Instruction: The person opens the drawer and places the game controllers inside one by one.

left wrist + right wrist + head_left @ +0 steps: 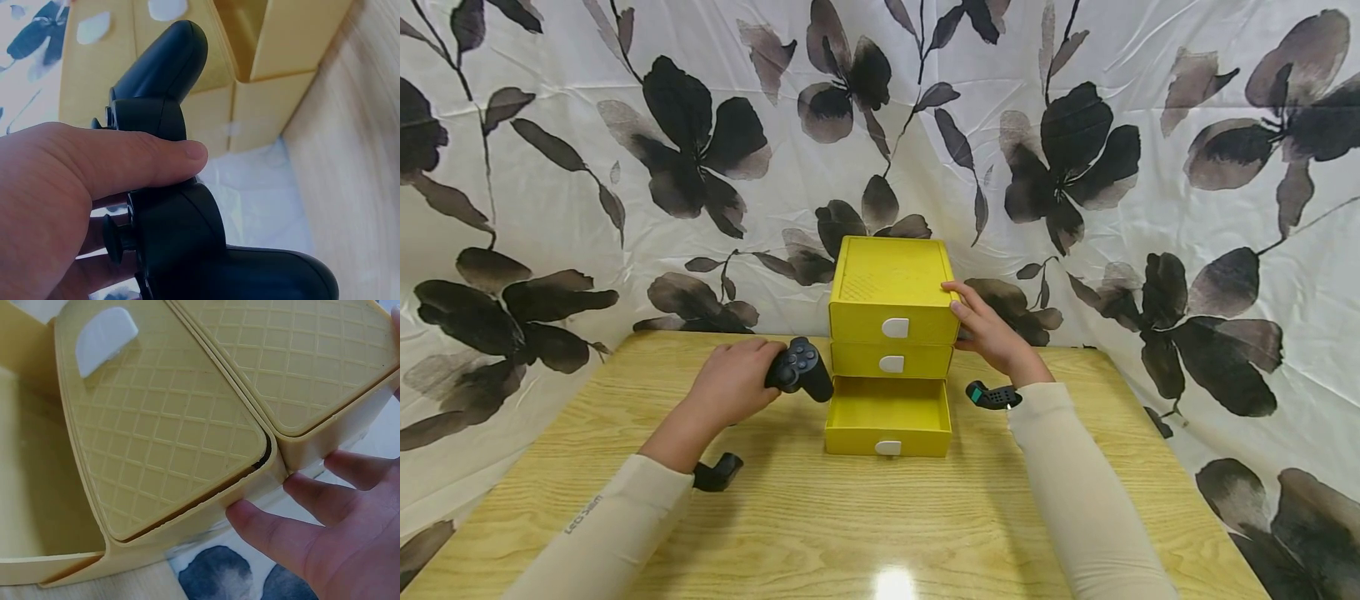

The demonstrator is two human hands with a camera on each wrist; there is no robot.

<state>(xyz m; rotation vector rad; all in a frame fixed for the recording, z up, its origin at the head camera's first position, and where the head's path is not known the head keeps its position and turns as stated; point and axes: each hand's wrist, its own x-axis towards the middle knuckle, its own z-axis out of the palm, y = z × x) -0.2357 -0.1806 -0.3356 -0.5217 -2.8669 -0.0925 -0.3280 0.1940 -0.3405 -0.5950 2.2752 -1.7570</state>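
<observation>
My left hand [737, 379] grips a black game controller [801, 367] just left of a yellow drawer unit [895, 267]. In the left wrist view the thumb lies across the middle of the controller [178, 222], and the other fingers are partly hidden behind it. The bottom drawer [853, 442] is pulled out, and its visible inside holds nothing. Above it, the two upper drawers with white handles are closed. My right hand [996, 329] touches the unit's right side near the top; fingertips [244, 512] press on its side wall in the right wrist view.
The unit stands at the back of a light wooden table [805, 525], against a white cloth [940, 183] printed with dark flowers. Dark wrist-worn devices [718, 472] sit by both wrists.
</observation>
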